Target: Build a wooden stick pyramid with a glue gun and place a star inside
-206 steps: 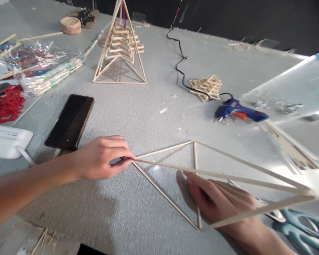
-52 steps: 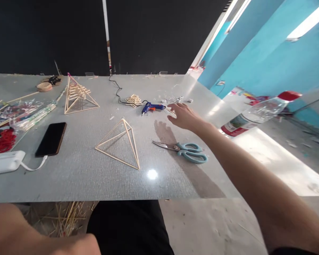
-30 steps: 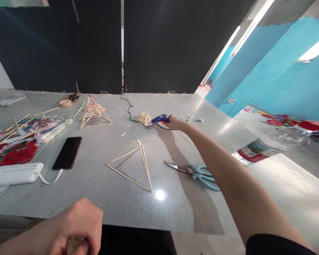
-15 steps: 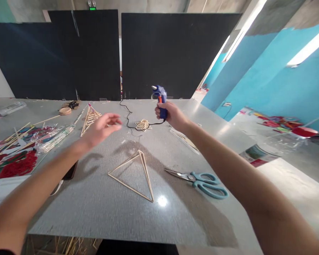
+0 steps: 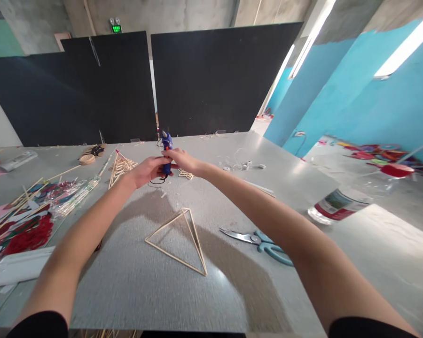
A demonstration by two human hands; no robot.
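glue gun (image 5: 167, 143), blue with an orange trigger, sits upright in my two hands, lifted above the counter (image 5: 134, 286) on the far side of the stick pyramid (image 5: 183, 237), nozzle pointing up. my right hand (image 5: 184, 161) has its fingers wrapped around the grip from the right, and my left hand (image 5: 148, 170) has its fingers curled against the lower part of the gun from the left, so both close on it and touch each other there; how hard either one grips i cannot tell. a black cord (image 5: 154, 182) loops down from the gun's base to the counter just under my left hand. the stick pyramid stands alone on the counter between my forearms, nearer to me than the gun. right of the pyramid lie teal-handled scissors (image 5: 262, 241), partly under my right forearm, blades pointing toward the pyramid. beyond the pyramid, just past my hands, a small woven stick piece (image 5: 186, 174) lies on the counter, and to the far left of the pyramid stands a taller stick tower (image 5: 121, 164). left of the pyramid are loose sticks in clear wrap (image 5: 68, 197), a heap of red cord (image 5: 30, 234) and a white box (image 5: 17, 267). well to the right of the pyramid a clear bottle with a red cap (image 5: 356, 195) lies on its side.
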